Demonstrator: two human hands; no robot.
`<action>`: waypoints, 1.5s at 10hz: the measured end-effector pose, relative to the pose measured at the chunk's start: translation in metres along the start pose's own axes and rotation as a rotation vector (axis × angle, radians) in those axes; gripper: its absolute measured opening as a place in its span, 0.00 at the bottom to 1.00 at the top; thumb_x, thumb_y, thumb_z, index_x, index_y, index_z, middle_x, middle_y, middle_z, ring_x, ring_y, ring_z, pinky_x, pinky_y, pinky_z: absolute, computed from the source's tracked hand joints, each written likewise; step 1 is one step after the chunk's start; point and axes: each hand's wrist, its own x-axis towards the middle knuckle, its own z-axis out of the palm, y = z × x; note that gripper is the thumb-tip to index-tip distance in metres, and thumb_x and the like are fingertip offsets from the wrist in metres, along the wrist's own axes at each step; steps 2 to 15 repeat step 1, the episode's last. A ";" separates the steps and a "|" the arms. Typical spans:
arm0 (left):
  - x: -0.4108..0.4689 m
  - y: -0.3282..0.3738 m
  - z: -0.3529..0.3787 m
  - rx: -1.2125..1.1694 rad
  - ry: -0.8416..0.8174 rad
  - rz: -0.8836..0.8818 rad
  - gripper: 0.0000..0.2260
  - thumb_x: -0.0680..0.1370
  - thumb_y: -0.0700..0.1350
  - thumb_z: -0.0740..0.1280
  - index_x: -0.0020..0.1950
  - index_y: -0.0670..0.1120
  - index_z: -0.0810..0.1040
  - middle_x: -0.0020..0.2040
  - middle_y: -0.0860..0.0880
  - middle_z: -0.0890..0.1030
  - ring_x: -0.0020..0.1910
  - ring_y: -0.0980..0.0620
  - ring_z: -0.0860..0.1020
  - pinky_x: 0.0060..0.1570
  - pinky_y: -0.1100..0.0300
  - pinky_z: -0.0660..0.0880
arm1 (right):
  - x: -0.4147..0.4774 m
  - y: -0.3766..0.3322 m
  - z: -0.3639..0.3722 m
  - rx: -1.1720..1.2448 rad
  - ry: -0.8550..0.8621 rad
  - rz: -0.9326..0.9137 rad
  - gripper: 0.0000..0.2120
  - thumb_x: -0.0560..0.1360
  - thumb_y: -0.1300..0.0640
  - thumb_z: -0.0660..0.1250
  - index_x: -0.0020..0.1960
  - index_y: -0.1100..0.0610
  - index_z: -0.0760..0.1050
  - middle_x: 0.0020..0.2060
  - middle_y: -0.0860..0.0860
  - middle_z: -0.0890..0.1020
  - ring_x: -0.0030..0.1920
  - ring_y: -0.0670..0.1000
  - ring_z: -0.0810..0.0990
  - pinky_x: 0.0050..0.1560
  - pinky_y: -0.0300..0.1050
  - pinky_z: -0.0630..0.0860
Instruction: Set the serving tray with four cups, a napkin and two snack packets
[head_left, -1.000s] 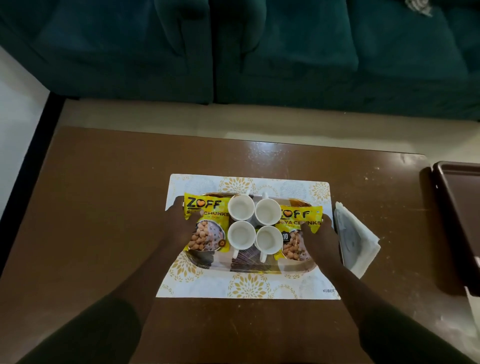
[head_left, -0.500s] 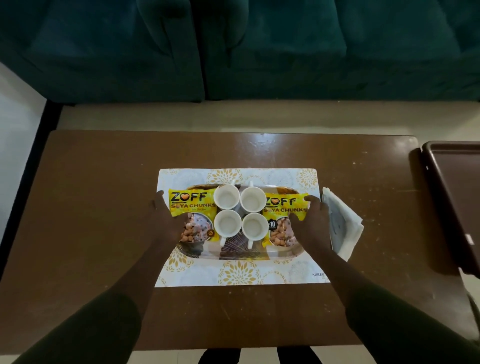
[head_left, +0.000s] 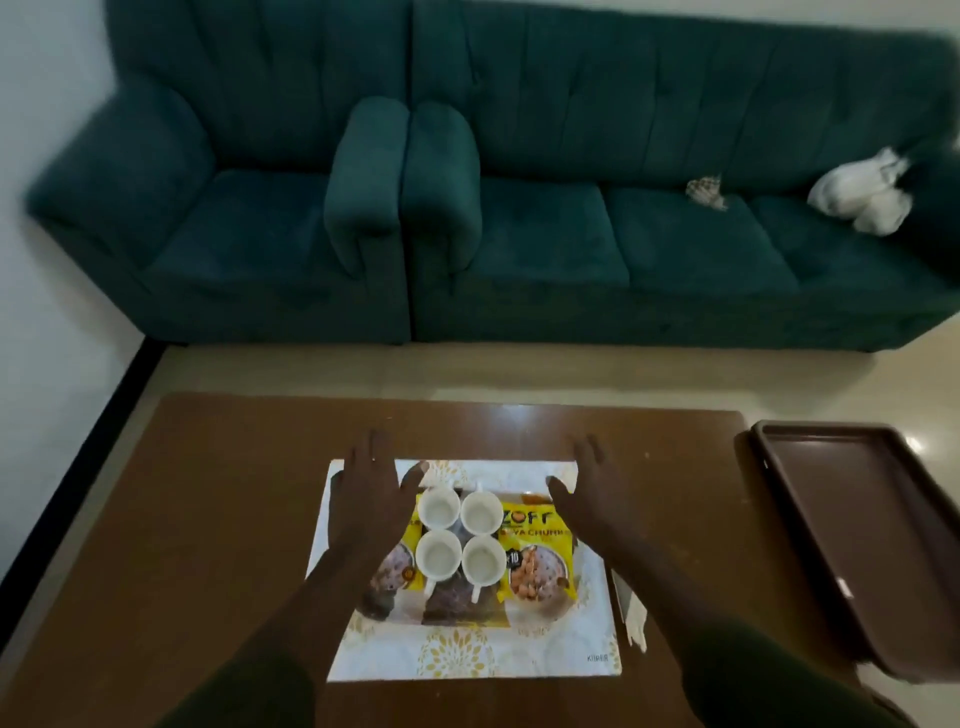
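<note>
Room: a teal sofa (head_left: 519, 171) stands beyond the brown coffee table (head_left: 218, 519) you are working at; an empty brown tray (head_left: 878, 525) sits off the table's right end.
Landmark: the serving tray (head_left: 441, 613), lying on a patterned placemat (head_left: 467, 654) mid-table.
Cups: four white cups (head_left: 461, 535) stand in a tight square at the tray's centre.
Packets: one yellow snack packet (head_left: 535, 556) lies right of the cups; the other packet (head_left: 397, 564) lies left of them, half hidden under your forearm.
Left hand (head_left: 366, 493): flat and spread, fingers apart, holding nothing, over the tray's far left corner.
Right hand (head_left: 597, 493): likewise splayed and empty, over the tray's far right corner.
Napkin (head_left: 631, 616): off the tray, just beyond its right edge, on the table, its long axis running toward you.
Key relation: the napkin lies nearer your right hand, behind and outboard of it, so I judge you should draw that hand back and right to take it.
</note>
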 end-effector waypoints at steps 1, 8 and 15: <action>0.023 0.027 -0.045 -0.085 0.084 0.063 0.30 0.79 0.53 0.65 0.76 0.42 0.62 0.74 0.39 0.68 0.71 0.38 0.68 0.65 0.43 0.68 | 0.014 -0.032 -0.042 -0.049 0.084 -0.078 0.32 0.77 0.49 0.64 0.76 0.54 0.56 0.78 0.55 0.53 0.78 0.56 0.53 0.73 0.52 0.60; 0.023 0.027 -0.045 -0.085 0.084 0.063 0.30 0.79 0.53 0.65 0.76 0.42 0.62 0.74 0.39 0.68 0.71 0.38 0.68 0.65 0.43 0.68 | 0.014 -0.032 -0.042 -0.049 0.084 -0.078 0.32 0.77 0.49 0.64 0.76 0.54 0.56 0.78 0.55 0.53 0.78 0.56 0.53 0.73 0.52 0.60; 0.023 0.027 -0.045 -0.085 0.084 0.063 0.30 0.79 0.53 0.65 0.76 0.42 0.62 0.74 0.39 0.68 0.71 0.38 0.68 0.65 0.43 0.68 | 0.014 -0.032 -0.042 -0.049 0.084 -0.078 0.32 0.77 0.49 0.64 0.76 0.54 0.56 0.78 0.55 0.53 0.78 0.56 0.53 0.73 0.52 0.60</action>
